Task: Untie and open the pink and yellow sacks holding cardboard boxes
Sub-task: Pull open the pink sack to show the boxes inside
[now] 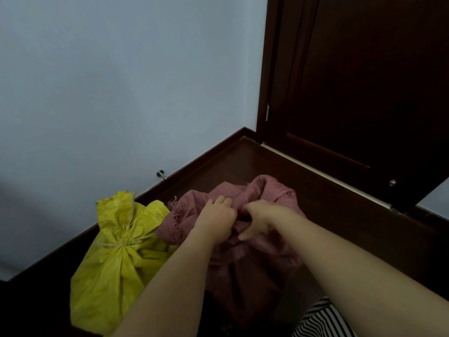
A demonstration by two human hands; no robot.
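Both hands are working at the gathered neck of the pink sack (pixel 243 251), which is sitting on the dark wooden floor (pixel 328 215) near the corner where the pale wall (pixel 109 81) is meeting the dark door (pixel 364 69); the left hand (pixel 217 218) is lying on the bunched cloth with its fingers curled down into the folds, apparently pinching fabric or a tie, though no cord is showing there; the right hand (pixel 257 220) is pressing in from the other side, its fingers bent into the same bunch and its thumb reaching downward, and what exactly it is pinching is hidden between the two hands. The sack's mouth is rising loosely away from the person, beyond the knuckles, so the knot, if one remains, is probably lying directly under the fingertips, between the hands and slightly nearer the left.

The yellow sack (pixel 116 263) is standing just beside the pink one, touching it on the person's left; its neck is cinched with pale string (pixel 126 242), the ruffled top fanning upward towards the wall, so it is looking unopened. The left hand is the nearer of the two to that string, which is lying to the left of and a little below the present grip; reaching it would likely mean a sideways shift of that arm. A striped garment (pixel 323 319) is showing at the bottom edge; a metal doorstop (pixel 160 173) is jutting from the wall.
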